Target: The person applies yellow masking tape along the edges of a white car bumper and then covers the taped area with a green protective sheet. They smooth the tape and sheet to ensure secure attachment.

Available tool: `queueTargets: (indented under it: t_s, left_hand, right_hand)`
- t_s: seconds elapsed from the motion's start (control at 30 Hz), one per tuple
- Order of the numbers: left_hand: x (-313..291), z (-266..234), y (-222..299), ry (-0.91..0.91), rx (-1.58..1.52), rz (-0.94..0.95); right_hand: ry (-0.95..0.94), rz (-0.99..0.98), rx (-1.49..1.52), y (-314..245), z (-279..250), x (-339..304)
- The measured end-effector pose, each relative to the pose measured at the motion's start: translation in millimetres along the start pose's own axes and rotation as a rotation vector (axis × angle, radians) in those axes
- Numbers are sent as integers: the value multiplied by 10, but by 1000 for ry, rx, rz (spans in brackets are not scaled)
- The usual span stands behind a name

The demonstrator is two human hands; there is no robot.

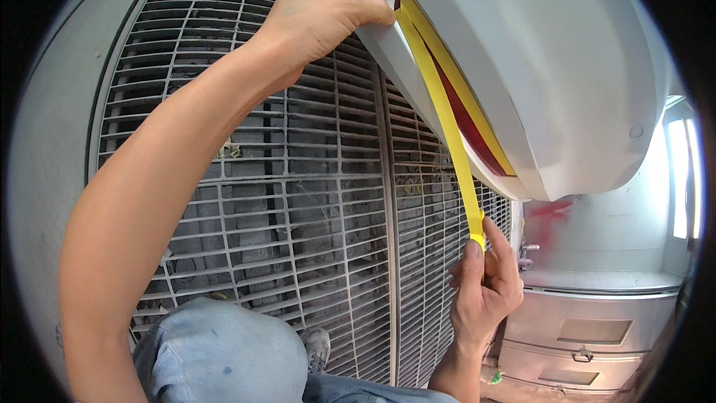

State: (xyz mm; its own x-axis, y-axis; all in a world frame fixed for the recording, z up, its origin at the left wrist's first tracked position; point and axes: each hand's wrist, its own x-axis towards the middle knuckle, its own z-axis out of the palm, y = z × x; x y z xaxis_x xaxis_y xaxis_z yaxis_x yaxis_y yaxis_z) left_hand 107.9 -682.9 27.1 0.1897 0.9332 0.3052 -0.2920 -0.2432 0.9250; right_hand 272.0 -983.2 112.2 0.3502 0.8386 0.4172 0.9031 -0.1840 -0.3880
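Note:
A strip of yellow masking tape (445,108) is stretched taut between my two hands, beside a long red lamp or reflector (476,142) set into a pale grey car bumper (567,52). My left hand (328,11) is closed, its thumb and fingertip pinching the strip's upper end at the lamp's top tip. Lower down, my right hand (485,283) grips the tape's other end between thumb and fingers; the roll itself is mostly hidden. Another band of yellow tape (466,93) lies along the lamp's right edge. Toward my right hand, the stretched strip stands away from the lamp.
Metal floor grating (298,209) lies beneath, with debris under its bars. My bent knee (231,351) and a grey shoe (316,347) are at the bottom. Metal cabinet fronts (582,321) and a wall with a red mark (550,216) stand at right.

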Motion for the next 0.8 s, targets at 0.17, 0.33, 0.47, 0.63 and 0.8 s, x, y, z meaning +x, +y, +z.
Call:
queueTargets:
  t_s: [0.17,0.33,0.47,0.63,0.8]
  left_hand:
    - [-109,-26,137,-11,138,171]
    - [-8,-116,430,-4,383,34]
    - [34,-131,489,34,611,235]
    - [38,-155,420,3,743,268]
    - [-21,-94,286,13,576,175]
  right_hand:
    - [-23,-14,-14,20,14,26]
    - [-86,-61,-126,-5,3,56]
    - [-133,-11,-208,-60,-54,136]
    - [-66,135,-116,-70,-72,221]
    - [-36,130,-2,-55,-73,182]
